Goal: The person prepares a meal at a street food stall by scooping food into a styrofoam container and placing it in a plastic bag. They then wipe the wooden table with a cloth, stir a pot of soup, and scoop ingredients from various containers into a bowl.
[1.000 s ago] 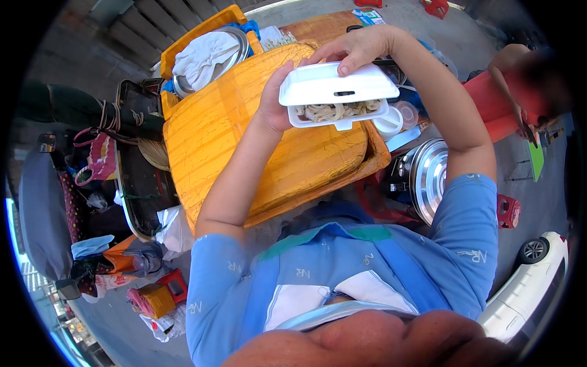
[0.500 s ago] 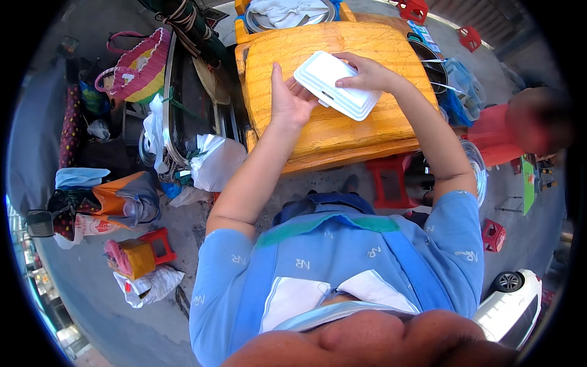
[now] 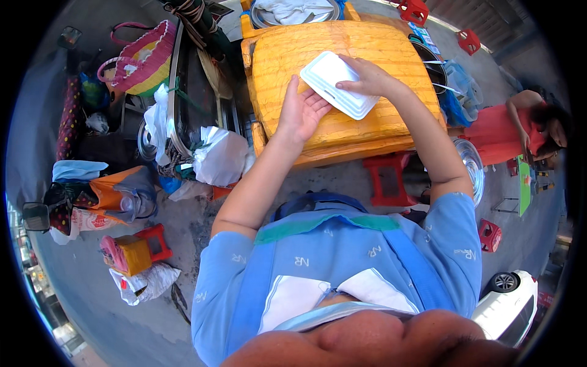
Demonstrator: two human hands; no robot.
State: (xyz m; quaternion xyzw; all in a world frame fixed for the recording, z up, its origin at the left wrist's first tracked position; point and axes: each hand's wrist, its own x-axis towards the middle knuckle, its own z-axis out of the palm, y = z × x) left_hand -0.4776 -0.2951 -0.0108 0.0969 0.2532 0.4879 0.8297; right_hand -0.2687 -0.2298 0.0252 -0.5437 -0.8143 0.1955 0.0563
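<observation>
Right hand (image 3: 365, 78) clamped on white box (image 3: 330, 72) from right — left hand (image 3: 301, 116), thumb apart, at box's near-left edge.

Reaches forward with bent arms (image 3: 260, 183); holds left hand (image 3: 299, 116) palm up with extended fingers (image 3: 317, 104), right hand (image 3: 370, 78) palm down with spread thumb (image 3: 349, 85).

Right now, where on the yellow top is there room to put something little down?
Bare yellow top shows left of the left hand, and on the far side, between the white box and the metal tray. It's crowded where the right hand grips the box, and past the right edge, with a dark pot and a bluish bag.
</observation>
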